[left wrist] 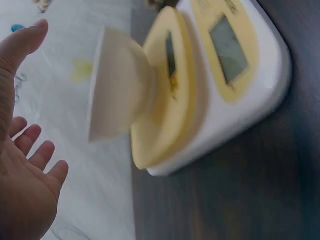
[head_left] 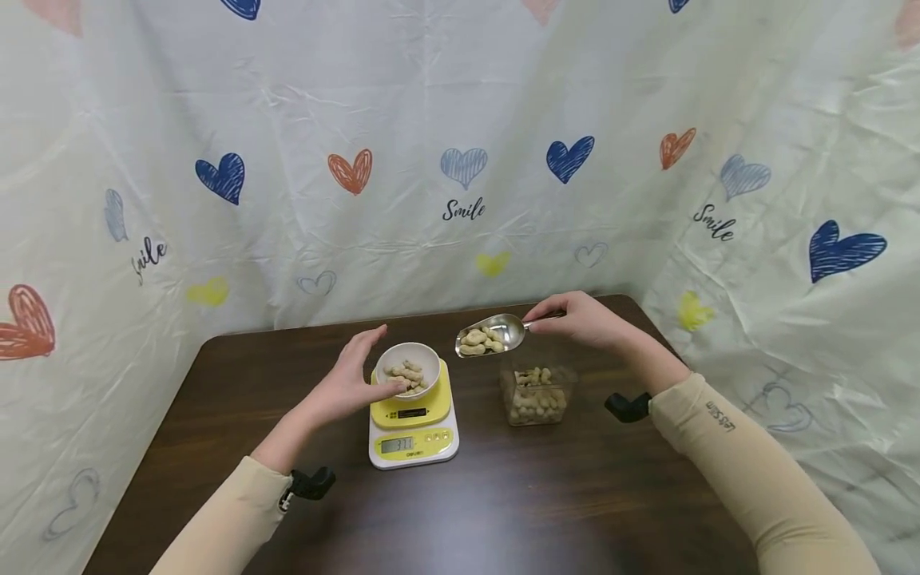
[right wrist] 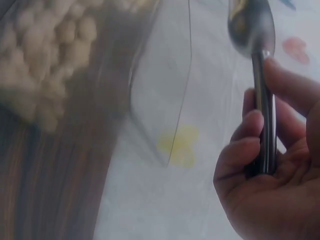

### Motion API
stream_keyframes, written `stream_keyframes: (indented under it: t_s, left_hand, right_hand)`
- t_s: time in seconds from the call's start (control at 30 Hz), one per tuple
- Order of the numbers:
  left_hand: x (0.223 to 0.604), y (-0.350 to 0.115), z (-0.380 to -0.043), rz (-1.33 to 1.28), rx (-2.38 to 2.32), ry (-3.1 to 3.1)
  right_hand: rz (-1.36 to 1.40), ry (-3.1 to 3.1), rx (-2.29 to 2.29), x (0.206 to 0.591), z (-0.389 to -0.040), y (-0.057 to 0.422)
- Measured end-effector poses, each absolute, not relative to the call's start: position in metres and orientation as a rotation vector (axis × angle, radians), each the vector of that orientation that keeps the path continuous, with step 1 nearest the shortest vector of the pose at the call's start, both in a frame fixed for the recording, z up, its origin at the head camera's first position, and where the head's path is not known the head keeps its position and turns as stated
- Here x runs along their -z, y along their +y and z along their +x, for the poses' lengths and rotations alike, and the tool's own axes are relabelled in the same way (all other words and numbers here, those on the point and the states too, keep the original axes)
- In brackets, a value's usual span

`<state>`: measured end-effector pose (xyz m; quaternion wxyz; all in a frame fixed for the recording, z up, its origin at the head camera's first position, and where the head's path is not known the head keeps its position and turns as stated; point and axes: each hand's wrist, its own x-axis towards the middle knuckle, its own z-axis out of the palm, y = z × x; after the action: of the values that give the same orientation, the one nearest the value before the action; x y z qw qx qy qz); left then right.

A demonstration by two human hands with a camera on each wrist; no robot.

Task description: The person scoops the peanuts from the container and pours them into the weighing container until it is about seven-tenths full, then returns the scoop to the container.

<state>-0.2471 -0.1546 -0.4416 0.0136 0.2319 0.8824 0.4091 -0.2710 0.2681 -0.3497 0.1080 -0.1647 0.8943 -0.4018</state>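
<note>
My right hand (head_left: 578,319) grips the handle of a metal scoop (head_left: 512,327), its fingers curled round it in the right wrist view. Several unshelled peanuts (head_left: 480,341) lie in the scoop, which is raised between the bowl and a clear plastic container (head_left: 537,411) of peanuts. A white bowl (head_left: 408,353) with some peanuts in it stands on a yellow and white kitchen scale (head_left: 413,435). Beside the bowl is my left hand (head_left: 354,382), thumb and fingers spread. In the left wrist view a gap shows between that hand (left wrist: 30,175) and the bowl (left wrist: 120,85).
Scale and container stand on a dark wooden table (head_left: 489,511). The scale's display (head_left: 398,444) is lit, with small digits. Behind the table hangs a white curtain (head_left: 402,263) printed with hearts. A black wrist camera (head_left: 312,483) sits below the left hand.
</note>
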Motion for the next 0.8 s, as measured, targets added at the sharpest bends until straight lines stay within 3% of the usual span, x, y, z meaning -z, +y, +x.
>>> stream_keyframes:
  t_s: [0.8]
  left_hand:
    - [0.486,-0.155,-0.256,0.519,-1.192,2.684]
  right_hand:
    - [-0.591,2.652,1.091,0.37,-0.289,0.188]
